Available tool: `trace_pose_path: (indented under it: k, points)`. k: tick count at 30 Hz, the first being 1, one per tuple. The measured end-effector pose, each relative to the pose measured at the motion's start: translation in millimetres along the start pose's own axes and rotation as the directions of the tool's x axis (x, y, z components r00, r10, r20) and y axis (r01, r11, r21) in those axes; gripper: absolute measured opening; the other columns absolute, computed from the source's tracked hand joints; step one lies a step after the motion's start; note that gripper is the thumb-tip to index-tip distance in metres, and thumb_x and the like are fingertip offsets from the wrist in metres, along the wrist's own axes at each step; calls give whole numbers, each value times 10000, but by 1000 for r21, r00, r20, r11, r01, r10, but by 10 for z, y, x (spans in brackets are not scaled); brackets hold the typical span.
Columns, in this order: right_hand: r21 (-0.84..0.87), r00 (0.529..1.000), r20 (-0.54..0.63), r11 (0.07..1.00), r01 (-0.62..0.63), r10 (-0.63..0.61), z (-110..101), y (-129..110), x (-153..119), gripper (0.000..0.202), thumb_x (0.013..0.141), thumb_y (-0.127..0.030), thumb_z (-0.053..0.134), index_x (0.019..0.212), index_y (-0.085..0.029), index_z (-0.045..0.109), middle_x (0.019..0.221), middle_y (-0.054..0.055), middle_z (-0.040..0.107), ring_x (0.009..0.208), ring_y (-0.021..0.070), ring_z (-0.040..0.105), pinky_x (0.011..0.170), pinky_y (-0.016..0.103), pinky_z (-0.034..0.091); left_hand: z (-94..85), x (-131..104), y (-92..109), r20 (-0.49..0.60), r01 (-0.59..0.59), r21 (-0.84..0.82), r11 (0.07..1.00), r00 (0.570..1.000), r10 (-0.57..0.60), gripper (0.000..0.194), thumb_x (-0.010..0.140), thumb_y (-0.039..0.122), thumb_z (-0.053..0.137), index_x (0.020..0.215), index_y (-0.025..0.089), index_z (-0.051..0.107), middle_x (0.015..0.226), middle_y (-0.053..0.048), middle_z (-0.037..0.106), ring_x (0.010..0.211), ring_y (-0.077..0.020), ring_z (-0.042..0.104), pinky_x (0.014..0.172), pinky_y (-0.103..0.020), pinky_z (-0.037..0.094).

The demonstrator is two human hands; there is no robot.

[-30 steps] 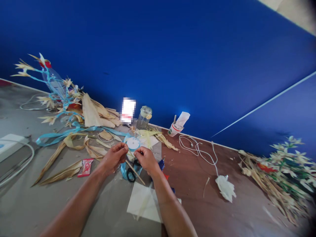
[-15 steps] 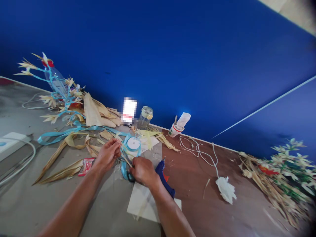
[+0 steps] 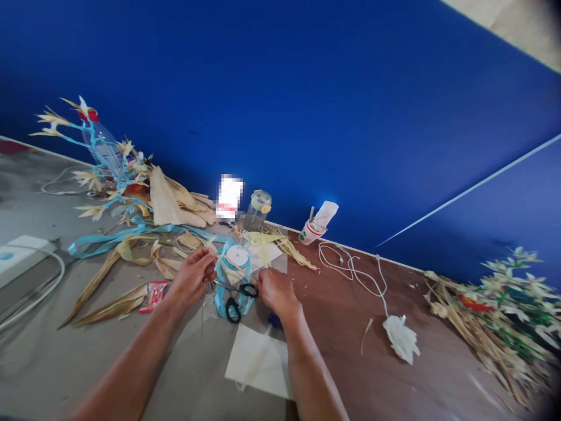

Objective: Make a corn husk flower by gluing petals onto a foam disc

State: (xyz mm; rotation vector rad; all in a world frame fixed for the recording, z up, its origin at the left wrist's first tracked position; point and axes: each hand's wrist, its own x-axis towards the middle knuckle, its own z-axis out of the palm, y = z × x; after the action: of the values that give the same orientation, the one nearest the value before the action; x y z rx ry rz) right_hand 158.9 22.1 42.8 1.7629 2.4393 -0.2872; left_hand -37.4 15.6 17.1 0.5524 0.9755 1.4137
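Note:
A thin pale strip, apparently corn husk [image 3: 235,264], stretches between my two hands. My left hand [image 3: 196,275] pinches one end in its fingertips. The other end runs into the closed fingers of my right hand [image 3: 277,289]. Below the strip lie scissors with black handles [image 3: 234,310], beside my right hand but not gripped. A roll of light blue ribbon [image 3: 228,244] with a white spool sits just behind the strip. Mostly hidden by my right forearm is a dark blue glue gun [image 3: 275,320]. A red candy wrapper [image 3: 153,296] lies left of my left wrist.
Dried husks [image 3: 169,199] and a bottle with blue-stemmed husk flowers [image 3: 103,149] stand at the left. Along the blue wall are a clear jar [image 3: 258,210] and a paper cup [image 3: 311,232]. A white cable [image 3: 350,266] lies right; more flowers [image 3: 521,292] lie far right.
My right hand has moved right, away from my left hand, drawing the strip out between them. The scissors' handles now show fully, while my right arm covers most of the glue gun.

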Motion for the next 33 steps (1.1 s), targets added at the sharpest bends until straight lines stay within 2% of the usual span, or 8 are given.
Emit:
trace_pose_path:
  k: [3, 7, 11, 15, 19, 25, 28, 33]
  points:
    - [46, 999, -38, 998, -32, 34, -30, 2, 7, 239, 853, -220, 437, 987, -180, 630, 1016, 112, 639, 903, 213, 620, 736, 286, 422, -12, 11, -22, 10, -6, 7, 1000, 1000, 6, 239, 668, 307, 717, 689, 155, 533, 518, 84, 388, 389, -18, 277, 368, -148, 239]
    - [150, 989, 29, 979, 139, -145, -18, -176, -55, 242, 859, -242, 420, 959, -211, 639, 980, 77, 656, 916, 192, 614, 745, 268, 419, -15, 20, -24, 18, 0, 1, 1000, 1000, 0, 243, 680, 309, 708, 673, 161, 515, 496, 93, 352, 381, -19, 254, 363, -150, 228]
    - [68, 982, 26, 980, 185, -187, 79, -399, -166, 338, 759, -335, 560, 1044, -158, 592, 1048, 145, 606, 870, 256, 622, 674, 314, 460, 1, 19, -11, 35, -5, 9, 1000, 999, 4, 249, 679, 305, 705, 651, 161, 503, 479, 99, 322, 377, -18, 237, 363, -149, 218]
    - [1, 988, 6, 988, 151, -151, 153, -509, -197, 342, 741, -265, 572, 1057, -136, 565, 1038, 168, 591, 833, 277, 631, 627, 336, 484, 14, 12, -4, 43, -10, 14, 1000, 999, 10, 241, 673, 306, 707, 657, 165, 512, 474, 97, 325, 380, -23, 256, 364, -151, 221]
    - [2, 992, 17, 992, 126, -126, 152, -501, -155, 236, 779, -198, 510, 987, -126, 594, 964, 155, 621, 831, 280, 641, 637, 345, 487, 26, -5, 16, 15, -4, 3, 1000, 1000, 4, 244, 659, 306, 716, 668, 165, 517, 468, 96, 344, 376, -23, 256, 362, -148, 227]
    - [8, 994, 19, 994, 109, -109, 128, -458, -148, 230, 778, -138, 468, 957, -115, 609, 902, 162, 647, 815, 276, 648, 642, 328, 456, 48, -18, 51, -10, -20, -14, 1000, 1000, 20, 251, 648, 294, 724, 667, 157, 514, 487, 92, 379, 372, -15, 253, 352, -145, 220]
    - [29, 994, 9, 993, 112, -112, 76, -432, -165, 236, 782, -153, 459, 962, -117, 608, 906, 164, 660, 829, 275, 645, 661, 325, 439, 43, -17, 61, -21, -38, -31, 999, 999, 37, 253, 633, 280, 732, 666, 156, 515, 508, 87, 415, 375, -11, 263, 351, -143, 228]
    - [134, 988, 68, 982, 131, -141, -42, -341, -166, 279, 787, -212, 441, 1005, -154, 606, 914, 128, 689, 850, 238, 642, 674, 291, 402, 39, -32, 89, -53, -61, -72, 996, 997, 58, 250, 626, 263, 739, 677, 163, 516, 507, 92, 420, 372, -11, 269, 360, -146, 252]
